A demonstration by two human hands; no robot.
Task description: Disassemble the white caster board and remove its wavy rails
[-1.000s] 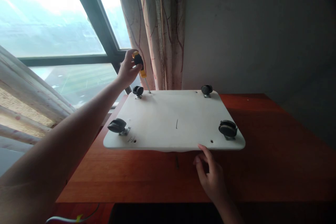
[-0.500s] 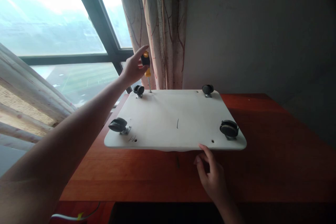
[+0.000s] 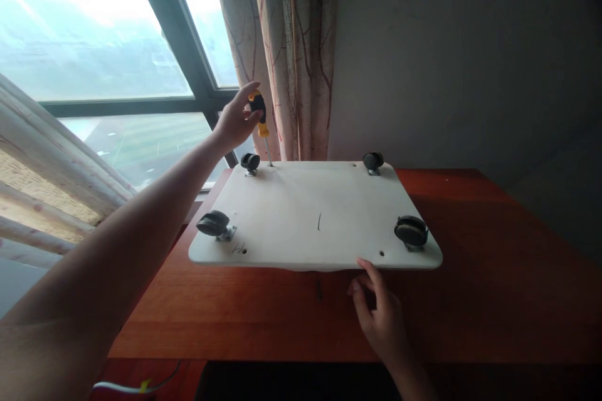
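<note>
Fingers clamped around a yellow-and-black screwdriver [image 3: 258, 114], our left hand [image 3: 237, 119] holds its slim metal shaft at the far edge of a white board [image 3: 286, 207]; our right hand [image 3: 380, 310], fingers loosely apart, touches the near edge, perhaps steadying it. The smooth, round-cornered board lies with rounded black wheels [image 3: 410, 232] up on our reddish wooden surface [image 3: 480, 288].

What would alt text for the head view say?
Left hand holding a yellow-and-black screwdriver, tip at the far edge of a white panel with four casters, over a reddish table; right hand touching the panel's near edge.
</note>
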